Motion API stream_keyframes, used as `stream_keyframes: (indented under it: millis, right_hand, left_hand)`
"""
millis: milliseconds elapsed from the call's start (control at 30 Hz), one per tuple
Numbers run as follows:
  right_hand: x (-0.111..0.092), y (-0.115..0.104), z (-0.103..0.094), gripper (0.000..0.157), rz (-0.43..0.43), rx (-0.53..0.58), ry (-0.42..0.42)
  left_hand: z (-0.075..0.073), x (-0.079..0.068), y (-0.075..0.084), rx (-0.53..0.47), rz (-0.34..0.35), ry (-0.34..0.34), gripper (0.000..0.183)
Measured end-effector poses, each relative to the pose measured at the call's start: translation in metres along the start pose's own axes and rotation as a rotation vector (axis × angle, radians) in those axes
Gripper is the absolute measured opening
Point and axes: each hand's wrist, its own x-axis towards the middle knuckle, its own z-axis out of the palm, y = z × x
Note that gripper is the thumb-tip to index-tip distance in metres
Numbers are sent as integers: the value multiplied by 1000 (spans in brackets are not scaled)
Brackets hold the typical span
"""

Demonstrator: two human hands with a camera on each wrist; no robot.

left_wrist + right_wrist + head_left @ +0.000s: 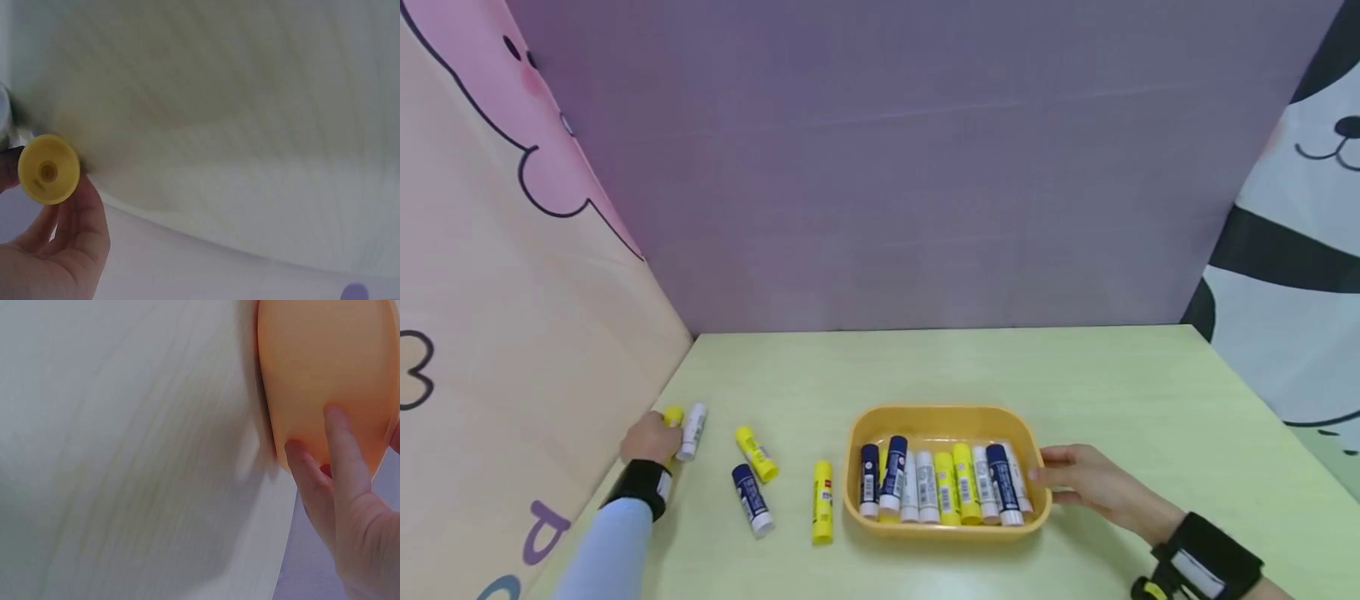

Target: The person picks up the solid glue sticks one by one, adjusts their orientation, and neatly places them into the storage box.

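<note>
At the table's left edge my left hand (651, 439) pinches a yellow glue stick (673, 415). The left wrist view shows the round yellow end (49, 169) of that stick between thumb and fingers. Right beside it lies a white glue stick (693, 431). My right hand (1101, 487) grips the right side of a yellow tray (943, 533), thumb at the rim. In the right wrist view its fingers (342, 447) press on the tray's outer wall (319, 369). Inside the tray lie navy, white and yellow glue sticks (966, 485) in a row.
Between the left hand and the tray lie a yellow glue stick (757, 454), a navy one (752, 500) with a white end, and another yellow one (823, 502). A purple panel (940, 167) stands behind the pale table (775, 367), with printed panels at both sides.
</note>
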Motion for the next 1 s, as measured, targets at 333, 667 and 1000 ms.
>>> stream_keyframes:
  millis: [333, 667, 1000]
  right_hand:
    - [1, 1, 0, 59, 15, 5, 8]
    - [1, 2, -1, 61, -19, 15, -25]
    - [1, 2, 0, 60, 4, 21, 2]
  left_hand:
    - [17, -2, 13, -68, -5, 32, 50]
    - [24, -5, 24, -92, 30, 32, 50]
    - [29, -6, 30, -101, 39, 39, 50]
